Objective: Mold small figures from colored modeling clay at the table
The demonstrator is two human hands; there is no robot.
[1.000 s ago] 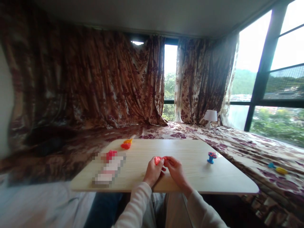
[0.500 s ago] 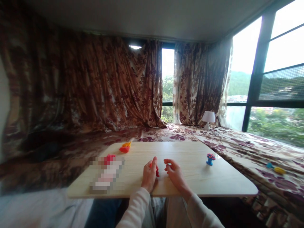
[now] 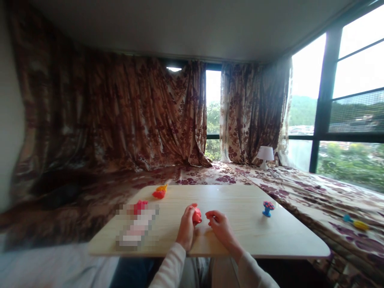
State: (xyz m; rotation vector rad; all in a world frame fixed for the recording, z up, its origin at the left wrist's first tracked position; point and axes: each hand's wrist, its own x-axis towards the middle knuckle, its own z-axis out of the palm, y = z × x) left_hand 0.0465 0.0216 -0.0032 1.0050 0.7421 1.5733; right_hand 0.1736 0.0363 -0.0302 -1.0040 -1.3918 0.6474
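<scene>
Over the near middle of the table (image 3: 240, 236), my left hand (image 3: 186, 226) is closed around a red lump of what looks like modelling clay (image 3: 197, 215). The lump's uneven face is turned toward my other hand, and my palm and fingers hide part of it. A short gap to the right, my right hand (image 3: 219, 224) has its fingers curled in, thumb near the fingertips. Whatever those fingers may hold is too small to make out. The two hands do not touch.
An orange-and-red lump (image 3: 159, 192) lies at the far left. Nearer is a pinkish-red piece (image 3: 139, 206) beside a blurred-out patch (image 3: 136, 230). A blue mushroom-shaped piece with a dotted cap (image 3: 268, 209) stands at the right. Beyond the table are a lamp (image 3: 265, 154) and a yellow-and-blue object (image 3: 358, 225).
My left hand has turned, so more of the red lump shows. The fingers of my right hand have curled closer together. The whole view has shifted slightly.
</scene>
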